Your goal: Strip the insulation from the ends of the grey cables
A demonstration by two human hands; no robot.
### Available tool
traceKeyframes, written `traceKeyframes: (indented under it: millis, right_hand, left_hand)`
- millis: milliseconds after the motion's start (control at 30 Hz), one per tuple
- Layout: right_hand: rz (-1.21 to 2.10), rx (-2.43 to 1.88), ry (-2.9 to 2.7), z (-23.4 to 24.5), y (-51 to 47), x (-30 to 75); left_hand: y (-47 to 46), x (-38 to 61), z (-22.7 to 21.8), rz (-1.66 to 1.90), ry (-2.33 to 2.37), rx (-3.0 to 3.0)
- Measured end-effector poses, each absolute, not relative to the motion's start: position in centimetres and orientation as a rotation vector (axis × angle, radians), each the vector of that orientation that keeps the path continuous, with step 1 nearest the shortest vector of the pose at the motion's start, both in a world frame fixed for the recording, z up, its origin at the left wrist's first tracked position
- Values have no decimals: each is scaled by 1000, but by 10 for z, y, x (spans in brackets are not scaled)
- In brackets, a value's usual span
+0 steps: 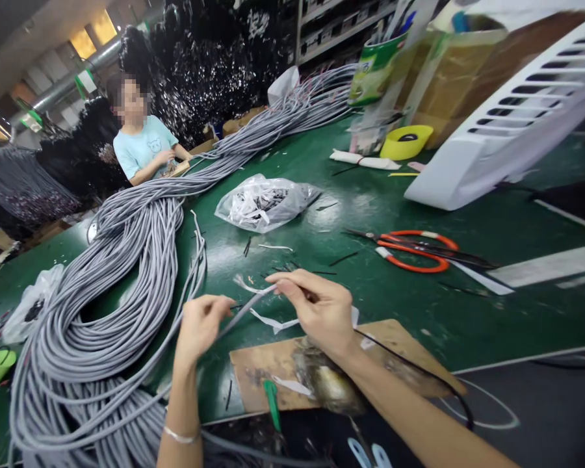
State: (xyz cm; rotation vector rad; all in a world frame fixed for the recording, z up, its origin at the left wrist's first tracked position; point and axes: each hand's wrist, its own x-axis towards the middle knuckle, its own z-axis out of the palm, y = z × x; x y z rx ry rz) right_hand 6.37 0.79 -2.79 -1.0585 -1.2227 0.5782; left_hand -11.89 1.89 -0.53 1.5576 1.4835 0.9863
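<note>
My left hand (199,325) is closed in a pinch round a single grey cable (244,307) a little back from its end. My right hand (316,305) pinches the tip of that same cable, where white strips of stripped sheath (273,322) curl out below the fingers. Both hands hover above a green table (370,201), just behind a worn brown board (273,370). The cable runs down and left into a big heap of grey cables (102,312) that fills the left of the table.
Orange-handled scissors (414,250) lie to the right of my hands. A clear bag of white scraps (263,201) sits mid-table, a yellow bowl (405,142) and a white slatted casing (507,117) at back right. Another person in a light blue shirt (143,146) works at the far left.
</note>
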Motion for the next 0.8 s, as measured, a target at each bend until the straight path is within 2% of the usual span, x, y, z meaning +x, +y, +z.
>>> traceKeyframes:
  millis: [33, 100, 200, 400, 467, 533, 633, 733, 800]
  right_hand:
    - [592, -1035, -1254, -27, 7, 63]
    - [620, -999, -1291, -27, 6, 62]
    - [587, -975, -1373, -25, 5, 61]
    - [135, -1134, -1705, -17, 15, 64]
    - [110, -1103, -1814, -9, 23, 69]
    - [274, -946, -1929, -2, 32, 73]
    - [765, -740, -1914, 4, 44, 73]
    - [1217, -748, -1703, -1, 52, 66]
    - [1307, -779, -1572, -5, 51, 62]
  left_hand:
    - [18, -108, -8, 826, 1355, 1544]
    - [18, -87, -13, 729, 1151, 1441]
    - [21, -71, -12, 936, 1051, 1345]
    - [33, -77, 9, 1172, 1394, 1651]
    - [34, -79, 14, 1204, 1460, 1787]
    - [31, -82, 17, 1198, 1405, 1876]
    - [22, -87, 16, 1159, 1239, 1933]
    - [16, -90, 9, 1236, 1118, 1971]
    - [15, -89, 4, 1304, 1059, 1971]
